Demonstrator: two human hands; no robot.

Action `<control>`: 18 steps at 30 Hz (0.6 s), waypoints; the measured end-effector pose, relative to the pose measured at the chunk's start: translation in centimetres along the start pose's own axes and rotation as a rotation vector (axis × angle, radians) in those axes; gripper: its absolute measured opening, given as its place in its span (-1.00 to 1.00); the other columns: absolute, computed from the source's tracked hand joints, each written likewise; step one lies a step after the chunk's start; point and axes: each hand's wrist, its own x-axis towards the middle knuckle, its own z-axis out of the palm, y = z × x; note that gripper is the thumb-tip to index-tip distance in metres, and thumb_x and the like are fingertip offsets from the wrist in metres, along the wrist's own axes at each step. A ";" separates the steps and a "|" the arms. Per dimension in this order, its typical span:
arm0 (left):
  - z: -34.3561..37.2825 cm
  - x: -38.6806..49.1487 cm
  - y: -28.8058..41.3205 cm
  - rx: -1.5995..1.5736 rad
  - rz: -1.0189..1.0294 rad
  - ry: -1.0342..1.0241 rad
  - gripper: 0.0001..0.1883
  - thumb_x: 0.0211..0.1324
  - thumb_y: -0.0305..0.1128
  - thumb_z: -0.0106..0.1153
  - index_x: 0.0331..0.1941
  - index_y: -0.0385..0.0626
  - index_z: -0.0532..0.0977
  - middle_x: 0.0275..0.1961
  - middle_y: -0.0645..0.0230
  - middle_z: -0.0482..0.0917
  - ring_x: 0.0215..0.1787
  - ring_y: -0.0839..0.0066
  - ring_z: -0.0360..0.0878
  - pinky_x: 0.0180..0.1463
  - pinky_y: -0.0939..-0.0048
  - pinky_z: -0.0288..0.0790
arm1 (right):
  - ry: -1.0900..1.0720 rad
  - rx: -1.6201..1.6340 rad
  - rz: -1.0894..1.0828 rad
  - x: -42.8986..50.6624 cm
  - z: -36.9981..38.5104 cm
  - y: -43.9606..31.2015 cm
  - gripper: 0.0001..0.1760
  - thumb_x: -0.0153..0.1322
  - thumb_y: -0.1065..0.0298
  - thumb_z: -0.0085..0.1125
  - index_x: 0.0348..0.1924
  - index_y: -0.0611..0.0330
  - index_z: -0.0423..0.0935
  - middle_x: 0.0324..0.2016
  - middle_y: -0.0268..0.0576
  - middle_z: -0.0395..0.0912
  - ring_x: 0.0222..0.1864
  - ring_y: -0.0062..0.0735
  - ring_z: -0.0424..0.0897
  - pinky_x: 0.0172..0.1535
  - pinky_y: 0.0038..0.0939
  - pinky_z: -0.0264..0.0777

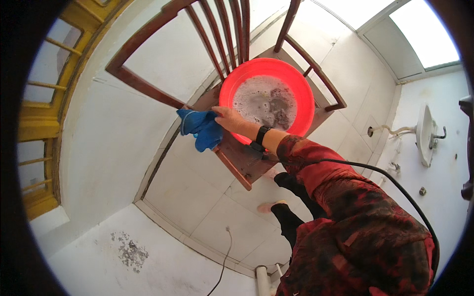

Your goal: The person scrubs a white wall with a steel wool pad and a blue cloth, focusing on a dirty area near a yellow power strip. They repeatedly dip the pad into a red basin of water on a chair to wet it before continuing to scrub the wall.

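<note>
My right hand (232, 119), with a black watch band (262, 135) on its wrist, reaches across the near-left rim of a red plastic basin (304, 92). Its fingers are bent on the edge of a blue cloth (202, 127). This cloth drapes over the armrest (233, 168) of a dark wooden chair (148, 87). Foamy, greyish water (255, 101) fills the bottom of the basin, and some dark matter shows in it. The basin rests on the chair's seat (251, 155). My left hand is out of view.
A black cable (392, 179) runs along my right sleeve. Pale tiles (207, 207) cover the floor, where a thin grey cord (226, 251) lies near the wall. A small white washbasin (424, 135) is on the right wall; a yellow-framed window (40, 129) is at left.
</note>
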 end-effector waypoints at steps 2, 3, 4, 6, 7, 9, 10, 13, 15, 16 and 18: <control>0.3 0.4 0.3 -0.168 -0.114 0.106 -0.58 0.25 -0.30 0.00 0.20 0.15 0.30 -0.56 0.49 0.36 -0.59 0.56 0.30 -0.50 0.56 0.21 | 0.257 -0.101 -0.029 -0.3 -1.0 0.8 -0.59 0.27 0.29 0.14 0.00 0.09 0.48 -0.06 0.06 0.49 0.00 0.10 0.45 0.07 -0.15 0.35; 0.3 0.7 0.4 -0.198 -0.138 0.114 -0.60 0.26 -0.29 -0.01 0.19 0.16 0.31 -0.56 0.49 0.35 -0.59 0.56 0.30 -0.50 0.56 0.21 | 0.346 -0.216 0.023 -0.5 -2.1 1.6 -0.58 0.26 0.29 0.16 -0.01 0.08 0.48 -0.03 0.05 0.47 0.02 0.09 0.43 0.07 -0.13 0.34; 0.2 1.0 0.4 -0.229 -0.161 0.124 -0.61 0.27 -0.27 -0.02 0.18 0.16 0.32 -0.57 0.50 0.35 -0.59 0.56 0.29 -0.50 0.56 0.22 | 0.381 -0.319 0.072 -1.0 -3.9 2.8 -0.57 0.24 0.28 0.18 -0.02 0.07 0.48 -0.01 0.04 0.44 0.05 0.07 0.41 0.08 -0.11 0.33; -0.3 1.4 0.3 -0.265 -0.168 0.109 -0.60 0.27 -0.29 -0.02 0.19 0.14 0.31 -0.55 0.48 0.35 -0.58 0.56 0.29 -0.50 0.55 0.23 | 0.318 -0.652 0.223 -2.8 -7.0 5.8 -0.35 0.23 0.18 0.25 0.17 -0.04 0.28 0.23 -0.05 0.19 0.22 0.09 0.22 0.06 0.15 0.24; -0.5 1.5 0.1 -0.271 -0.153 0.085 -0.57 0.26 -0.32 -0.02 0.22 0.12 0.28 -0.53 0.46 0.36 -0.57 0.55 0.29 -0.50 0.55 0.23 | 0.367 -0.700 0.219 -4.1 -8.1 7.4 -0.34 0.21 0.25 0.25 0.16 0.00 0.26 0.20 0.06 0.17 0.19 0.21 0.22 0.06 0.30 0.17; -0.7 1.5 -0.3 -0.088 -0.016 -0.035 -0.50 0.23 -0.41 -0.02 0.27 0.06 0.22 -0.49 0.43 0.36 -0.53 0.53 0.30 -0.50 0.54 0.25 | 0.194 -0.865 0.349 -6.4 -9.3 10.7 -0.38 0.23 0.28 0.21 0.15 0.04 0.26 0.16 0.09 0.19 0.17 0.25 0.27 0.03 0.35 0.20; -0.6 1.6 -0.4 0.098 0.110 -0.134 -0.45 0.20 -0.46 -0.02 0.29 0.02 0.18 -0.47 0.40 0.36 -0.51 0.52 0.30 -0.50 0.53 0.25 | 0.069 -0.916 0.383 -7.4 -9.6 12.2 -0.38 0.24 0.29 0.19 0.15 0.06 0.26 0.16 0.10 0.19 0.15 0.27 0.29 0.02 0.33 0.23; 0.6 1.5 0.0 0.161 0.118 -0.162 -0.32 0.12 -0.59 -0.03 0.35 -0.09 0.04 -0.42 0.35 0.35 -0.45 0.49 0.32 -0.49 0.53 0.27 | -0.108 -0.967 0.278 -8.4 -10.1 14.9 -0.44 0.22 0.35 0.16 0.11 0.13 0.33 0.00 0.09 0.37 -0.04 0.19 0.48 -0.09 0.03 0.44; 1.3 0.6 0.6 0.734 0.256 -0.054 -0.34 0.13 -0.56 -0.02 0.34 -0.06 0.06 -0.44 0.37 0.34 -0.47 0.49 0.32 -0.49 0.53 0.27 | -0.229 -0.921 0.197 -8.1 -10.7 15.0 -0.34 0.17 0.27 0.26 0.14 0.15 0.35 -0.11 0.08 0.49 -0.17 0.11 0.57 -0.14 -0.14 0.49; 1.9 0.8 0.7 0.199 0.194 -0.072 -0.39 0.18 -0.52 -0.05 0.33 -0.02 0.08 -0.46 0.38 0.33 -0.51 0.49 0.30 -0.50 0.53 0.27 | -0.158 -0.694 0.301 -7.9 -11.1 14.6 -0.36 0.18 0.27 0.26 0.13 0.17 0.37 -0.16 0.05 0.53 -0.19 0.00 0.59 -0.15 -0.18 0.49; 2.1 0.5 1.4 -0.151 0.025 -0.069 -0.43 0.22 -0.48 -0.07 0.32 0.02 0.10 -0.48 0.39 0.33 -0.53 0.49 0.30 -0.51 0.53 0.28 | -0.020 -0.233 0.491 -7.4 -12.3 13.0 -0.40 0.20 0.27 0.28 0.10 0.21 0.41 -0.26 0.01 0.60 -0.22 -0.20 0.62 -0.18 -0.27 0.49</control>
